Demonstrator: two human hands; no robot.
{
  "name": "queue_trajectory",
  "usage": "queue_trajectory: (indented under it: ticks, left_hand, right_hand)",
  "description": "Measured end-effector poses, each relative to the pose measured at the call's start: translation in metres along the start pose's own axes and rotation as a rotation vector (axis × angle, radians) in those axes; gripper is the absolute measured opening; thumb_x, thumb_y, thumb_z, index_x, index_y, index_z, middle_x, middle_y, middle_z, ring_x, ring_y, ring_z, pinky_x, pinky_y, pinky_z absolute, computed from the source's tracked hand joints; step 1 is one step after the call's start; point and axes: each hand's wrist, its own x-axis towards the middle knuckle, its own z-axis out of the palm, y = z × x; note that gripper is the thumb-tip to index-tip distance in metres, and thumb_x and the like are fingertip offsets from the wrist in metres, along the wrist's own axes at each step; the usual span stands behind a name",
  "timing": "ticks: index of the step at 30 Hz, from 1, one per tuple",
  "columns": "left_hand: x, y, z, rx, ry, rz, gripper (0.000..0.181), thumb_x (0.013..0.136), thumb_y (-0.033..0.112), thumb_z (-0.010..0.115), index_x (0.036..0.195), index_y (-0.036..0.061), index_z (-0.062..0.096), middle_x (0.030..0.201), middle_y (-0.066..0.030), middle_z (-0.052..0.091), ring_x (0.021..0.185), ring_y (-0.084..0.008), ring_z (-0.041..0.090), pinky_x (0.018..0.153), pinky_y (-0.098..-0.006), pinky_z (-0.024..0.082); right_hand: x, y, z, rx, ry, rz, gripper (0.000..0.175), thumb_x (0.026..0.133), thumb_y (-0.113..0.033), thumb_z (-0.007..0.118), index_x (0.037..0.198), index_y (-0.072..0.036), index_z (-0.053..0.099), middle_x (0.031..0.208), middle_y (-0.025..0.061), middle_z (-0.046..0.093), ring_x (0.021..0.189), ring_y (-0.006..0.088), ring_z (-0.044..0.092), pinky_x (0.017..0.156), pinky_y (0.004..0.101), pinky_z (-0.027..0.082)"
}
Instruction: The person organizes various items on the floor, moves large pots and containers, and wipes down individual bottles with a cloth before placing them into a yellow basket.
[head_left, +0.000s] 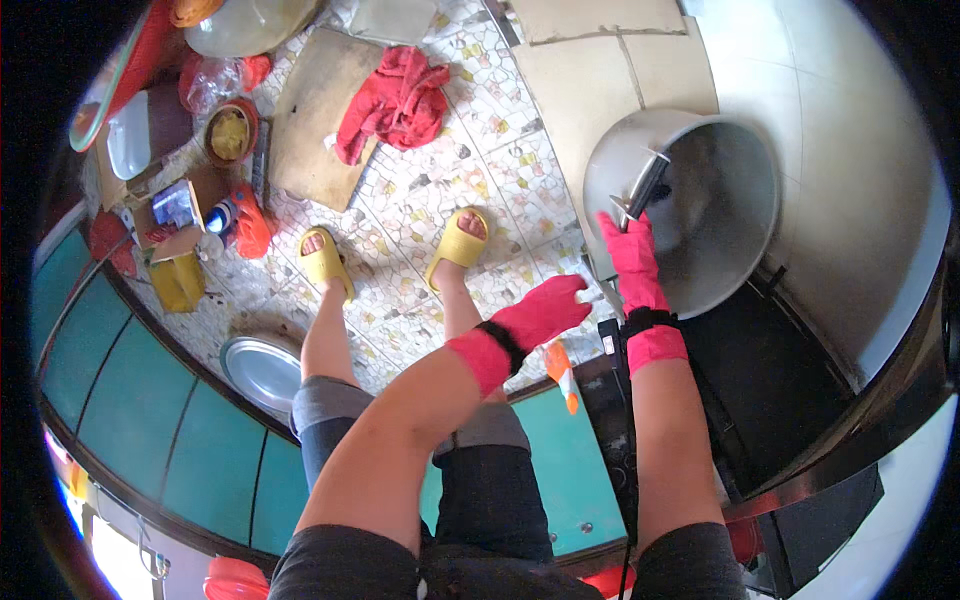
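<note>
A large metal pot (694, 217) lies at the right, its open mouth facing right. My right hand (634, 259), in a pink rubber glove with a black band at the wrist, grips the pot's metal handle (646, 187). To its left, my left hand (551, 311), gloved the same way, is held over the floor near the pot with its fingers bent; it touches nothing that I can see. An orange and white spray nozzle (561, 371) shows just below the left hand. The pot's inside is shaded and has a dark patch behind the handle.
Cardboard (585, 82) lies beside the pot. A red cloth (397, 101) rests partly on a brown board (319, 120) on the tiled floor. At left are a metal basin (262, 371), a yellow container (178, 283), a cardboard box (206, 191) and a pot with yellow contents (229, 135). Teal cabinets (157, 420) line the lower left.
</note>
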Motion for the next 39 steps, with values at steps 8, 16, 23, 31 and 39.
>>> queue_trajectory:
  ticks: [8, 16, 23, 31, 39]
  left_hand:
    - [-0.142, -0.088, -0.097, -0.162, 0.196, -0.418, 0.042, 0.087, 0.027, 0.066, 0.118, -0.0007, 0.06, 0.111, -0.0157, 0.066, 0.099, -0.0233, 0.063, 0.086, -0.0338, 0.05]
    - [-0.189, -0.148, -0.128, -0.16, 0.32, -0.472, 0.042, 0.081, 0.031, 0.071, 0.111, 0.0023, 0.066, 0.099, -0.0176, 0.067, 0.091, -0.0225, 0.063, 0.082, -0.0339, 0.05]
    - [-0.246, -0.145, -0.093, -0.559, 0.251, -0.522, 0.037, 0.085, 0.026, 0.07, 0.111, 0.0005, 0.065, 0.099, -0.0083, 0.066, 0.092, -0.0175, 0.061, 0.082, -0.0304, 0.05]
    - [-0.337, -0.101, -0.101, -0.615, 0.324, -0.303, 0.035, 0.093, 0.006, 0.052, 0.127, -0.0024, 0.052, 0.121, -0.011, 0.056, 0.116, -0.0208, 0.052, 0.102, -0.0332, 0.042]
    - [-0.327, -0.079, -0.12, -0.123, 0.386, 0.087, 0.033, 0.086, 0.01, 0.062, 0.118, 0.002, 0.059, 0.115, -0.016, 0.062, 0.107, -0.0337, 0.059, 0.092, -0.0398, 0.049]
  right_hand:
    - [-0.048, 0.086, -0.001, -0.053, -0.137, 0.274, 0.044, 0.087, -0.033, 0.065, 0.121, -0.006, 0.059, 0.107, 0.0161, 0.067, 0.099, 0.0316, 0.064, 0.084, 0.0403, 0.049]
    - [-0.088, 0.122, -0.038, -0.223, -0.217, -0.013, 0.04, 0.082, -0.036, 0.066, 0.104, -0.002, 0.066, 0.095, 0.0217, 0.067, 0.099, 0.037, 0.063, 0.081, 0.045, 0.05]
    - [-0.142, 0.123, -0.078, -0.385, -0.137, 0.059, 0.072, 0.072, -0.025, 0.077, 0.134, -0.003, 0.047, 0.125, 0.0237, 0.056, 0.115, 0.0394, 0.055, 0.096, 0.0432, 0.045]
    - [-0.152, 0.015, -0.047, -0.247, 0.15, -0.032, 0.083, 0.071, -0.027, 0.082, 0.139, -0.001, 0.042, 0.138, 0.0237, 0.046, 0.127, 0.0371, 0.046, 0.105, 0.0443, 0.038]
    - [-0.106, 0.061, -0.053, -0.15, -0.137, 0.088, 0.04, 0.098, -0.025, 0.051, 0.127, 0.002, 0.055, 0.126, 0.0203, 0.058, 0.114, 0.0308, 0.055, 0.1, 0.04, 0.041]
